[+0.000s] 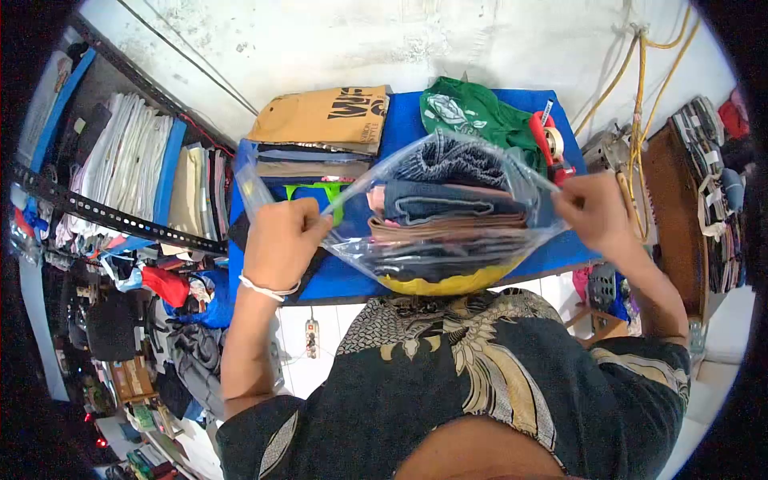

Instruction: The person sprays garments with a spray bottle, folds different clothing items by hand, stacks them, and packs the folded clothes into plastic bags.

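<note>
A clear plastic bag [352, 258] is stretched wide between my hands, its mouth facing me. Inside it lies a stack of folded clothes [444, 202], with denim blue, pink, brown and dark layers and a yellow piece [456, 282] at the bottom. My left hand [286, 232] is closed on the left edge of the bag's mouth; a white band circles that wrist. Gripping the right edge, my right hand [596, 210] is closed and slightly blurred. Both hands are held out to either side of the stack.
The blue tabletop [320, 284] carries a printed brown package [320, 116] on folded clothes, a green cloth [480, 116] and a red tape dispenser [548, 144]. A shelf of folded garments [132, 164] stands left. Yellow cords [638, 104] hang at right.
</note>
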{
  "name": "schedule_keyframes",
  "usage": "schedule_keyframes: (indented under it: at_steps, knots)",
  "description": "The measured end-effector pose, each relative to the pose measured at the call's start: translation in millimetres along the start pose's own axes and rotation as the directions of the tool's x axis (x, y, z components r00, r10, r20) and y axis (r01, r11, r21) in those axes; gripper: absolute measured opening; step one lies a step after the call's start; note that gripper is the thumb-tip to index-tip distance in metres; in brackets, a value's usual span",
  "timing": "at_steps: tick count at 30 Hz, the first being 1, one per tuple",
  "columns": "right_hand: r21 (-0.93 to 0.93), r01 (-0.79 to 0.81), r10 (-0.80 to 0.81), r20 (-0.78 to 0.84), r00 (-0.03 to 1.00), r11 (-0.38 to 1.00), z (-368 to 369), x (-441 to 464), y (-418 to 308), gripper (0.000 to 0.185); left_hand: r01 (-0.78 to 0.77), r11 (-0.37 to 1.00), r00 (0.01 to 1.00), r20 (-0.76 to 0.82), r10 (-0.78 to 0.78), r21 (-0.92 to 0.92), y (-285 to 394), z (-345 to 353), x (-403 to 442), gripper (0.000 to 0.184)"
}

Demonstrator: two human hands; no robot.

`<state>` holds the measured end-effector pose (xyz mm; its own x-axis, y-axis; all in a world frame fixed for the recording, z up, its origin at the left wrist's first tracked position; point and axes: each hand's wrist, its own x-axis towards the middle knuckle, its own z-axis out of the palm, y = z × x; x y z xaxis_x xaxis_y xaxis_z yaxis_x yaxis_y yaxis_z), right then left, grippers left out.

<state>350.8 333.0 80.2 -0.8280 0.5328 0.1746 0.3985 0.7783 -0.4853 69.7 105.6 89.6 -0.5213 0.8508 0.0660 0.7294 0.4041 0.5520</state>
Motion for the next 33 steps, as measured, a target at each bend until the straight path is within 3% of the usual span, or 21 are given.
schedule_keyframes:
  at_steps: [2,3,5,6,9,11,14,16,17,18,19,21,22,23,24,26,27,28,30,32,33]
  knots:
    - [-0.085,-0.076,0.080,0.041,0.996,0.993,-2,4,-8,0.012,0.016,0.919,0.996,0.070,-0.048,0.395,10,-4,4,0.019]
    - [-0.119,-0.035,0.032,-0.024,0.999,0.992,-3,11,-14,0.013,0.015,0.919,0.996,0.078,-0.050,0.394,11,-1,6,0.019]
    - [-0.090,0.056,-0.067,-0.114,0.991,0.994,5,19,-12,0.032,-0.187,0.930,0.966,-0.111,0.232,0.315,11,5,15,0.024]
    - [-0.095,0.059,-0.071,-0.123,0.990,0.994,18,28,-5,0.032,-0.283,0.915,0.943,-0.093,0.321,0.287,15,9,23,0.037]
    - [0.066,0.201,-0.179,-0.246,0.953,0.977,30,60,6,0.026,-0.330,0.889,0.927,-0.069,0.368,0.316,16,32,56,0.023]
    - [-0.103,0.169,-0.170,-0.006,0.985,0.980,11,72,2,0.014,-0.300,0.876,0.928,-0.097,0.360,0.377,13,24,69,0.016]
    - [-0.128,0.090,-0.105,-0.119,0.987,0.988,-10,57,-20,0.009,-0.263,0.857,0.915,-0.166,0.367,0.443,24,7,59,0.016]
    - [-0.098,0.038,-0.052,-0.148,0.988,0.994,-14,53,-30,0.009,-0.077,0.901,0.880,-0.396,0.262,0.426,31,-3,50,0.020]
    - [0.000,0.110,-0.107,-0.247,0.963,0.994,-12,53,-35,0.011,-0.135,0.928,0.823,-0.482,0.300,0.347,30,-6,54,0.027]
    - [0.089,0.189,-0.147,-0.348,0.926,0.978,-10,53,-42,0.013,-0.133,0.928,0.828,-0.476,0.297,0.348,34,-5,57,0.027]
    - [0.092,0.188,-0.146,-0.344,0.928,0.978,-12,52,-53,0.013,-0.264,0.914,0.839,-0.394,0.375,0.308,41,-1,60,0.029]
    - [0.227,0.304,-0.282,-0.123,0.951,0.925,-15,54,-79,0.030,-0.385,0.887,0.830,-0.324,0.454,0.256,46,17,72,0.032]
    - [0.336,0.375,-0.421,0.076,0.904,0.864,-14,58,-86,0.038,-0.520,0.820,0.774,-0.275,0.571,0.239,36,40,86,0.029]
    - [0.452,0.409,-0.553,0.253,0.794,0.793,-15,62,-90,0.047,-0.585,0.778,0.735,-0.254,0.628,0.230,34,43,92,0.028]
    - [0.380,0.607,-0.716,0.388,0.580,0.698,-17,70,-87,0.061,-0.647,0.731,0.693,-0.233,0.683,0.218,32,47,99,0.028]
    - [0.392,0.627,-0.739,0.339,0.582,0.673,-13,87,-83,0.064,-0.514,0.815,0.855,0.092,0.510,0.268,39,40,104,0.017]
    - [0.409,0.644,-0.761,0.289,0.580,0.646,-8,96,-79,0.067,-0.525,0.743,0.825,0.034,0.564,0.415,43,34,103,0.011]
    - [0.310,0.666,-0.735,0.290,0.613,0.678,-1,111,-71,0.070,-0.528,0.744,0.824,0.036,0.566,0.409,42,34,107,0.011]
    - [0.332,0.659,-0.737,0.274,0.618,0.675,28,128,-47,0.071,-0.437,0.828,0.862,-0.098,0.497,0.353,39,35,114,0.011]
    - [0.347,0.658,-0.742,0.247,0.623,0.668,27,131,-50,0.072,-0.427,0.833,0.870,-0.092,0.485,0.351,35,34,116,0.011]
    - [0.375,0.554,-0.667,0.349,0.659,0.743,19,132,-51,0.072,-0.412,0.843,0.880,-0.089,0.467,0.345,35,34,116,0.011]
